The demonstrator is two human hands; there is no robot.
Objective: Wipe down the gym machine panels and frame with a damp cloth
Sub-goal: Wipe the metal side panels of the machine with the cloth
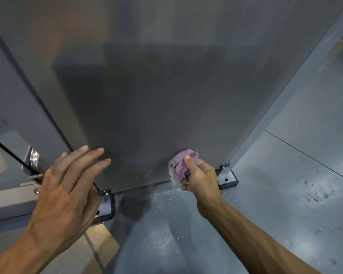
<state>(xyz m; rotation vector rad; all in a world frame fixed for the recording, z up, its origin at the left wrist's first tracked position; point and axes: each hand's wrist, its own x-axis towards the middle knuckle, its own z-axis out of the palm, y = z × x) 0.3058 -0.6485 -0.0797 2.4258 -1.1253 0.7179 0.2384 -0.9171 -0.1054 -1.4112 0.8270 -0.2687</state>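
At panel foot, head view: my right hand (199, 175) grips the bunched purple cloth (181, 165) against the grey panel (147, 99), low near its right corner. Left hand (67, 186) flat, fingers straight, bracing the left edge. Wiping underway; next, I judge, a sweep left along the bottom

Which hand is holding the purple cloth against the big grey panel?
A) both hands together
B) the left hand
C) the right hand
C: the right hand grips the bunched purple cloth low on the panel, while the left hand is open, fingers straight.
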